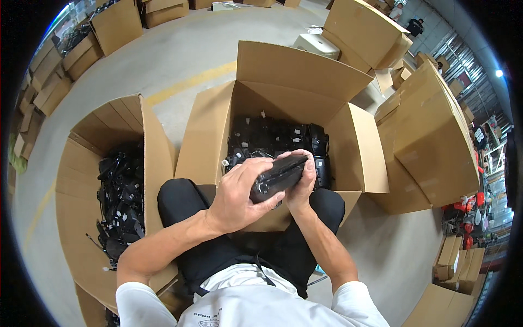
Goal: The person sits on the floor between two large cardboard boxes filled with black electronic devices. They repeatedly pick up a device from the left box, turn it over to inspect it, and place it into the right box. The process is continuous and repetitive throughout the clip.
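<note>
Between my two hands is a black, box-shaped plastic part (279, 177), held tilted above the near edge of an open cardboard box. My left hand (237, 188) grips its left end, thumb along the lower side and fingers over the top. Around the right end close the fingers and thumb of my right hand (300, 182). What kind of part it is, I cannot make out. Below and beyond it, the open cardboard box (294, 98) holds several similar black parts (267, 136) in rows, some with small white labels. Part of that layer is hidden behind my hands.
At my left, a tall open carton (81, 191) holds a jumble of black parts with cables (122, 201). Large cartons (430, 141) stand to the right, beside a beige bin (317, 46) farther back. More boxes line the far left. Two people are at the far upper right.
</note>
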A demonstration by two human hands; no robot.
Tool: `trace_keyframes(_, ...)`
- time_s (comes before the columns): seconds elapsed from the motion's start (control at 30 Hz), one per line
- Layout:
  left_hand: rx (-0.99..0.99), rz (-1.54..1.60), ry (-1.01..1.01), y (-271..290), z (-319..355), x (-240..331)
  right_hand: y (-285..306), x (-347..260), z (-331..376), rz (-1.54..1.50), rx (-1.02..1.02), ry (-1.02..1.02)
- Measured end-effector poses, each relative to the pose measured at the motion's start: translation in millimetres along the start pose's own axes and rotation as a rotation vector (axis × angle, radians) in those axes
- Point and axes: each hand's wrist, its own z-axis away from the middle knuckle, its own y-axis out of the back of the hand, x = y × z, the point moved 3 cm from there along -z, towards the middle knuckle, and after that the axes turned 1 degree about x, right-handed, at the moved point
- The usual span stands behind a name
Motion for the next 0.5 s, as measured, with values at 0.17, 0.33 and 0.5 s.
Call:
trace_keyframes(0.17,0.003,0.332,0.605,24,-9,-33,-2,-13,4,0.204,-0.147,-0.070)
trace_keyframes(0.33,0.009,0.477,0.570,26,-10,-38,-4,-17,7,0.114,-0.122,-0.115)
trace_keyframes(0.5,-0.008,0.457,0.611,25,-7,-41,-4,-15,9,0.114,-0.102,-0.145)
